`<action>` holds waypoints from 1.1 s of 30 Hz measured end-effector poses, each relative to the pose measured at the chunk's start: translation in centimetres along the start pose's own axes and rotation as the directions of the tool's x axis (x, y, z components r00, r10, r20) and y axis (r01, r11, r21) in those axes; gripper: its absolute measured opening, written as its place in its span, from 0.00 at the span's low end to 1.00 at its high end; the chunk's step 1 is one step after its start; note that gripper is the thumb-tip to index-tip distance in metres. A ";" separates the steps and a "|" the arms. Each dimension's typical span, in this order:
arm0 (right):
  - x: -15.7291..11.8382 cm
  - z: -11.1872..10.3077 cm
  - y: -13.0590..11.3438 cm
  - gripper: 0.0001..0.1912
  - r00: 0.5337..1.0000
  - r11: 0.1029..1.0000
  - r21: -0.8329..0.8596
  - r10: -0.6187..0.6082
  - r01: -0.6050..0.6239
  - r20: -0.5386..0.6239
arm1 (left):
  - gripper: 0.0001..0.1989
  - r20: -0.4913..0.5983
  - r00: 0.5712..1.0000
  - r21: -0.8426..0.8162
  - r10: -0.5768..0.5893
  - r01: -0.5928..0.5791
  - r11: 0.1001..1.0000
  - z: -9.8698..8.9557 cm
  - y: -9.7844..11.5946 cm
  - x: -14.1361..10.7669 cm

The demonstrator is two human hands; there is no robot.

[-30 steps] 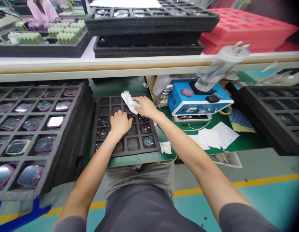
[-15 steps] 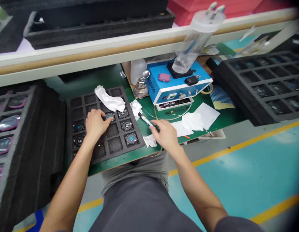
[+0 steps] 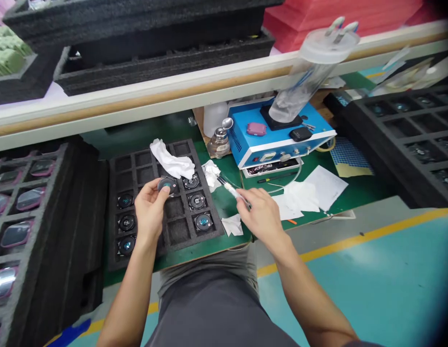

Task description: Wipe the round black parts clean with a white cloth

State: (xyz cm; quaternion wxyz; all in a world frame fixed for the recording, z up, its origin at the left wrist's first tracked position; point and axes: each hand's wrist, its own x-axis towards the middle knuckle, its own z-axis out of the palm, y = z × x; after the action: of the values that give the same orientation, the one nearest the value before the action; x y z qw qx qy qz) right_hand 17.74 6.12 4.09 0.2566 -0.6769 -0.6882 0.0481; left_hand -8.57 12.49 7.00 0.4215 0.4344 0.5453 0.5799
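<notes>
My left hand [image 3: 149,205] pinches a round black watch module [image 3: 168,185] between thumb and fingers, raised over a black foam tray [image 3: 180,236]. Several similar round modules, among them one with a blue mark [image 3: 203,221], sit in the tray's square pockets. A crumpled white cloth [image 3: 171,159] lies across the tray's far part. To the right, the fingers of my right hand [image 3: 262,212] are closed on a slim white pen-like tool [image 3: 229,187]. Its dark end points toward a crumpled tissue [image 3: 211,174] beside the tray; I cannot tell whether they touch.
A blue control box [image 3: 281,140] stands behind, bearing a clear cylinder [image 3: 299,77] and a pink case [image 3: 256,128]. Left of it is a glass bottle [image 3: 219,143]. White papers [image 3: 299,195] lie right of my hand. Foam stacks flank both sides; a shelf rail [image 3: 137,99] crosses above.
My left hand has lifted the round module out of its pocket and tilted it up. My right hand has drawn the pen-like tool slightly back. The camera view has shifted.
</notes>
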 end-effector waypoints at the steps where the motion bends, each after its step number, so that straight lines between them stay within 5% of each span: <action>1: 0.6 0.1 -0.3 0.16 0.999 0.999 -0.042 -0.009 0.010 0.033 | 0.20 0.004 1.000 -0.054 -0.030 0.030 0.998 0.3 -0.1 -0.3; 7: 4.4 -0.9 -0.9 0.16 0.995 0.991 -0.116 -0.058 0.066 0.076 | 0.21 0.065 0.970 -0.262 -0.232 0.242 0.934 0.6 -1.1 -1.6; 11: 7.0 -0.7 -1.6 0.14 0.997 0.989 0.144 -0.007 0.018 -0.077 | 0.21 0.068 0.968 -0.324 -0.241 0.249 0.913 0.1 -1.2 -1.8; 15: 8.6 1.5 -3.5 0.12 0.975 0.878 0.479 0.123 -0.019 -0.187 | 0.20 0.064 0.974 -0.332 -0.219 0.228 0.915 -0.2 -1.4 -2.0; 22: 7.8 2.3 -4.6 0.14 0.956 0.757 0.654 0.205 -0.020 -0.208 | 0.18 0.136 0.961 -0.393 -0.239 0.274 0.878 -0.4 -1.2 -2.4; 29: 7.9 3.1 -4.6 0.17 0.997 0.752 0.656 0.080 -0.063 0.003 | 0.18 0.161 0.968 -0.385 -0.191 0.239 0.891 -0.3 -0.7 -2.5; 33: 7.8 1.5 -6.0 0.14 0.976 0.743 0.644 -0.059 0.184 -0.211 | 0.18 0.093 0.987 -0.369 -0.128 0.153 0.917 0.4 -0.4 -2.7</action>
State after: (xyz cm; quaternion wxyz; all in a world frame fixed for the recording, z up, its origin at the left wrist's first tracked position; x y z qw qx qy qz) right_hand 12.00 13.53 7.51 0.5413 -0.4978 -0.6440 0.2108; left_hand -7.46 10.02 6.45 0.5555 0.3249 0.4397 0.6266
